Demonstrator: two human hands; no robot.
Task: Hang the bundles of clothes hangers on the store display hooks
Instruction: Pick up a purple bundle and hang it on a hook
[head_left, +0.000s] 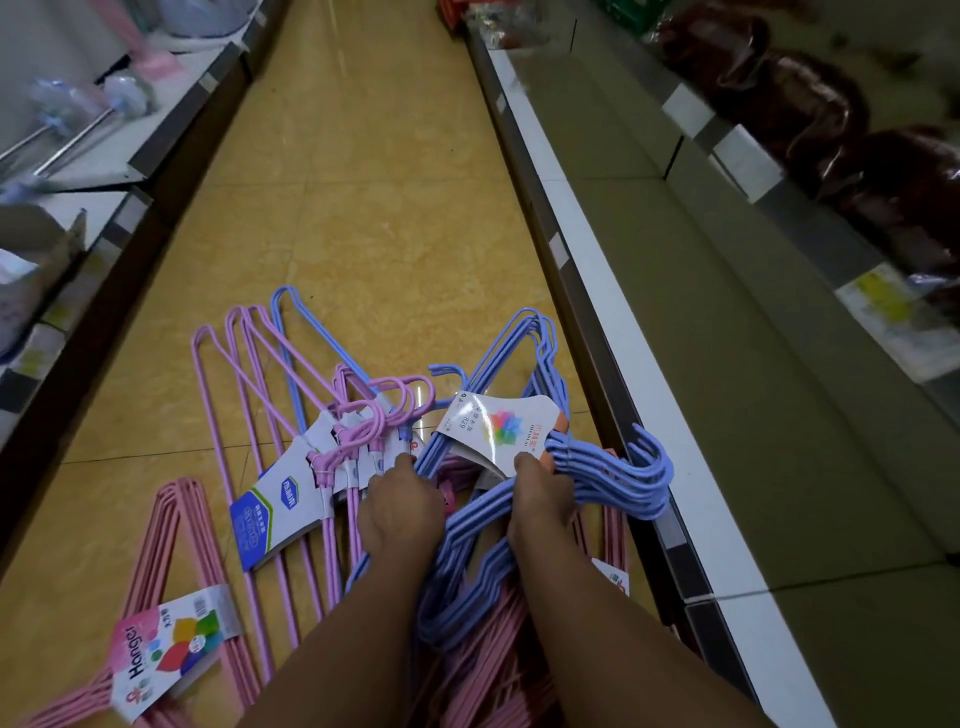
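1. Head view, the hands: both hands reached down to the blue hanger bundle (524, 467) on the aisle floor (363, 208). The right hand (540, 499) had its fingers curled round the bunched necks just below the paper label (498, 423), likely because that is where the wires are tied and the whole bundle lifts as one. The hook ends fanned out just beyond its knuckles, toward the shelf base (649, 364).
2. The left hand (400, 506) gripped the blue wires on the opposite side, fingers curled under; whether they also touched the lilac bundle (332, 452) just beyond its fingertips I cannot tell. This hand seemed to steady the shoulders so they would not splay.
3. Other stock: a pink bundle with a "Hanger" label (166, 649) lay well left of the left hand, and more pink hangers (483, 670) lay beneath both forearms, apparently awaiting their turn.
4. Judgement: no display hook was visible, so the hanging itself was not yet begun; this was the pick-up.
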